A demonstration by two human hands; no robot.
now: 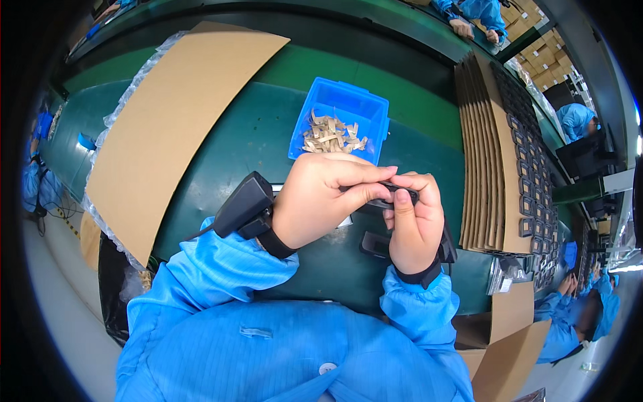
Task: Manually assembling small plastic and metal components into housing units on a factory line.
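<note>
Between both hands, above the green table [321,275], is a small black rectangular part [379,204], mostly covered by fingers. My left hand [311,197] pinches its near-left side between thumb and forefinger. My right hand [416,224] grips the other end, with the thumb pressed on it. Just beyond the hands stands a blue plastic bin [367,100] with a heap of tan curled strips [329,136]. Another black part [374,245] lies on the table beside my right hand. Under my left hand a pale piece shows only in part.
A large cardboard sheet [181,120] lies at the left over plastic wrap. On the right stand upright cardboard dividers [479,161] and rows of black parts [526,174]. An open carton [506,355] sits at the lower right. Other people in blue work nearby.
</note>
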